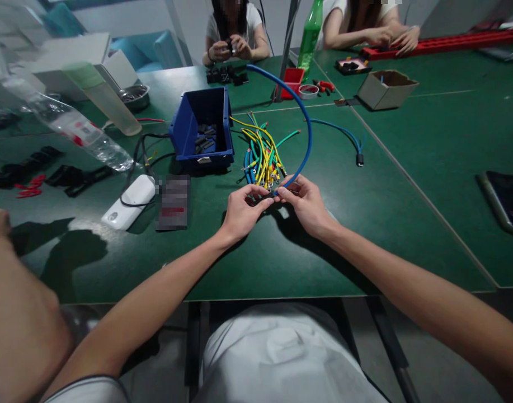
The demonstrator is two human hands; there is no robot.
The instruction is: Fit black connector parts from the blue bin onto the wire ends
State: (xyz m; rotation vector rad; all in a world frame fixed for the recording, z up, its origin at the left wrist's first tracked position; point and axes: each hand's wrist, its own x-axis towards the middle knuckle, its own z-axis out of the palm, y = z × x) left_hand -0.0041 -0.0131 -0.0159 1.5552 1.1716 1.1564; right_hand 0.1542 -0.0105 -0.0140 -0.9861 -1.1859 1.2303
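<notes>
My right hand (304,204) pinches a thick blue cable (310,131) near its end, and the rest of the cable arches up and back over the table. My left hand (245,211) is closed on a small black piece (265,196), which meets the cable end between my fingertips. Fingers cover most of that piece, so its exact kind cannot be made out. Just beyond both hands lies a loose bundle of yellow, green and blue wires (264,148) with metal lugs. A blue bin (201,162) with small black parts stands behind my left hand.
Left are a white power bank (130,202), a dark packet (173,202), a water bottle (80,131) and a frosted bottle (105,101). Further right lie a short blue cable (340,127), a cardboard box (386,92) and a phone (506,201). Two people work across the table; another person's arm is at left.
</notes>
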